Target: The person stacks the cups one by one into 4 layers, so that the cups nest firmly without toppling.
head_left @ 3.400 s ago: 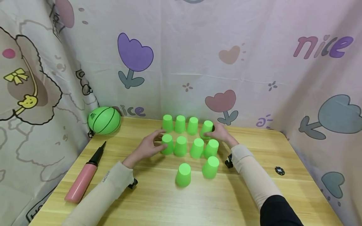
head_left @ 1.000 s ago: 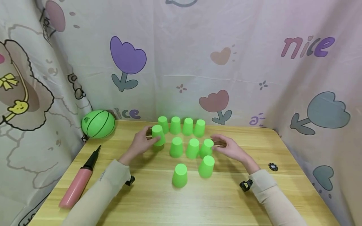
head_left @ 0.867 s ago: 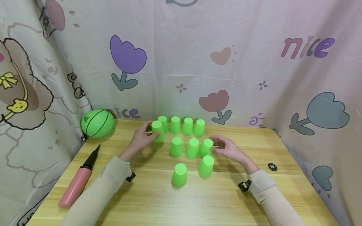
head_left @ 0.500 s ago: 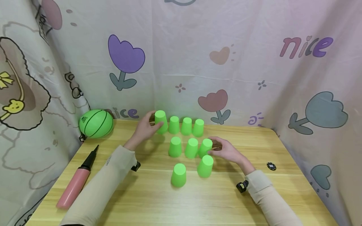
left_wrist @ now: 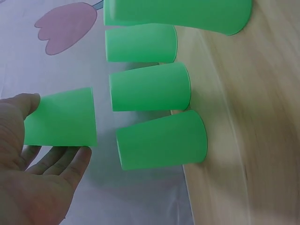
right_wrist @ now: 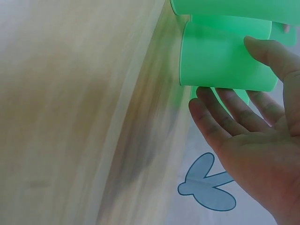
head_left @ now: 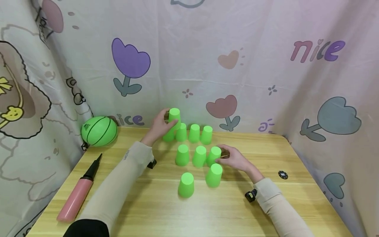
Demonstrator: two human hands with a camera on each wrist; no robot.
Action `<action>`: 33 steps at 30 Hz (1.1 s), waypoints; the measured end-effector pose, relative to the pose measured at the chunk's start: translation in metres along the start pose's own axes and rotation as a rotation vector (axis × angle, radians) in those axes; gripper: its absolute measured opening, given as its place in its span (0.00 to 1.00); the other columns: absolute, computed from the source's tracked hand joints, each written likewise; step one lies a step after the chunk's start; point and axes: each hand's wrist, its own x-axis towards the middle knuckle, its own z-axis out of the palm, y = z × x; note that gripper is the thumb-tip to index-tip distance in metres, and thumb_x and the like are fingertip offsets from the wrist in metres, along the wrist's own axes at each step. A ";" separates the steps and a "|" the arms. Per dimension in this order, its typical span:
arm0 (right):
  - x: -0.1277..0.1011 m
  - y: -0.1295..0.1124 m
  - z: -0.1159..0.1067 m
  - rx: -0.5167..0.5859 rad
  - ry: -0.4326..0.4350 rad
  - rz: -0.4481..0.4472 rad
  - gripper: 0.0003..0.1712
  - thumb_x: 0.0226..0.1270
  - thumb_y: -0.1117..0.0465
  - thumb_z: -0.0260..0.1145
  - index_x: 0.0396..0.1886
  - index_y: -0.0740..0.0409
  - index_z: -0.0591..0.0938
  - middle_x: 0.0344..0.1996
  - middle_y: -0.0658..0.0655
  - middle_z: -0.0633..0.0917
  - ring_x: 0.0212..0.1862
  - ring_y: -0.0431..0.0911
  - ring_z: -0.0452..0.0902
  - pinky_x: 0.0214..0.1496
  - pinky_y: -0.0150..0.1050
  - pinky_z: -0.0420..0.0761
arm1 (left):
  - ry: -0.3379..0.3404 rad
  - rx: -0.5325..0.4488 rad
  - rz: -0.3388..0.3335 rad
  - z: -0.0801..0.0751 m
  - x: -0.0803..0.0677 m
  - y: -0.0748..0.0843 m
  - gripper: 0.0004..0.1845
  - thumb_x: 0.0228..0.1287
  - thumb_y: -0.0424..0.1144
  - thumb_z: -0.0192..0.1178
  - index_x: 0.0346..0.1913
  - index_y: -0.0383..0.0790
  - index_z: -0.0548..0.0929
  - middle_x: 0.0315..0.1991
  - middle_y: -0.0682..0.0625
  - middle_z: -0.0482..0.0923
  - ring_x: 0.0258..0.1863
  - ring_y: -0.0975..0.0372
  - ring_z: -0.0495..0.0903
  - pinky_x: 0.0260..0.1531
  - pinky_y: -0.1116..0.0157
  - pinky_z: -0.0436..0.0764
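Observation:
My left hand (head_left: pixel 159 127) grips an upside-down green plastic cup (head_left: pixel 174 114) between thumb and fingers, raised above the left end of the back row. A gap separates it from the standing cups (left_wrist: pixel 161 140) in the left wrist view. My right hand (head_left: pixel 235 159) has its thumb and fingers around the rightmost cup (right_wrist: pixel 220 56) of the middle row, which still stands on the table. Beside it are two more middle-row cups (head_left: pixel 199 156). Nearer to me stand two separate cups, one at front left (head_left: pixel 186 186) and one at right (head_left: pixel 214 176).
On the wooden table (head_left: pixel 237 210), a green ball (head_left: pixel 99 131) sits at the back left corner. A pink hand pump (head_left: pixel 75 199) with a black nozzle lies along the left side. A black chip (head_left: pixel 283 174) lies at right. Patterned curtain (head_left: pixel 177 59) hangs behind the table.
My left hand has lifted the cup from the middle row's left end up and back over the back row. My right hand has left the back row and closed around a middle-row cup.

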 end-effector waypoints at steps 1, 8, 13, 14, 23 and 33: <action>0.000 0.000 0.000 -0.002 -0.001 -0.001 0.35 0.66 0.64 0.76 0.70 0.65 0.76 0.55 0.65 0.87 0.57 0.57 0.84 0.61 0.45 0.87 | 0.003 0.009 -0.011 0.001 0.002 0.000 0.34 0.73 0.43 0.67 0.75 0.34 0.67 0.67 0.33 0.77 0.67 0.42 0.78 0.68 0.47 0.81; -0.002 -0.003 0.000 -0.014 -0.010 0.008 0.34 0.67 0.63 0.76 0.71 0.63 0.75 0.56 0.63 0.87 0.58 0.55 0.84 0.60 0.41 0.88 | 0.002 0.043 -0.095 0.005 0.008 -0.003 0.37 0.74 0.46 0.67 0.78 0.36 0.65 0.71 0.34 0.74 0.69 0.42 0.75 0.71 0.45 0.77; -0.001 -0.001 -0.001 -0.009 -0.013 0.000 0.35 0.67 0.63 0.76 0.71 0.64 0.75 0.56 0.64 0.86 0.58 0.57 0.84 0.62 0.43 0.88 | -0.005 0.033 -0.111 0.007 0.013 -0.010 0.37 0.74 0.46 0.66 0.78 0.36 0.64 0.71 0.34 0.73 0.70 0.42 0.74 0.73 0.45 0.76; -0.001 -0.001 -0.001 -0.007 -0.013 -0.002 0.34 0.67 0.63 0.76 0.71 0.63 0.75 0.56 0.64 0.86 0.58 0.57 0.84 0.62 0.44 0.88 | -0.004 0.033 -0.110 0.007 0.014 -0.011 0.37 0.74 0.46 0.66 0.78 0.36 0.64 0.71 0.34 0.73 0.70 0.42 0.74 0.73 0.45 0.76; 0.000 -0.002 -0.001 0.004 -0.015 -0.004 0.35 0.67 0.63 0.76 0.71 0.64 0.75 0.55 0.64 0.86 0.58 0.57 0.84 0.65 0.51 0.86 | -0.001 0.049 -0.114 0.009 0.017 -0.012 0.36 0.75 0.47 0.65 0.78 0.37 0.65 0.71 0.35 0.74 0.71 0.42 0.73 0.74 0.43 0.74; 0.000 -0.001 -0.001 0.015 -0.016 -0.005 0.34 0.67 0.64 0.76 0.71 0.64 0.75 0.55 0.64 0.86 0.58 0.57 0.83 0.66 0.55 0.85 | -0.011 0.066 -0.126 0.010 0.019 -0.012 0.37 0.75 0.49 0.65 0.78 0.38 0.65 0.72 0.35 0.73 0.72 0.42 0.72 0.75 0.42 0.72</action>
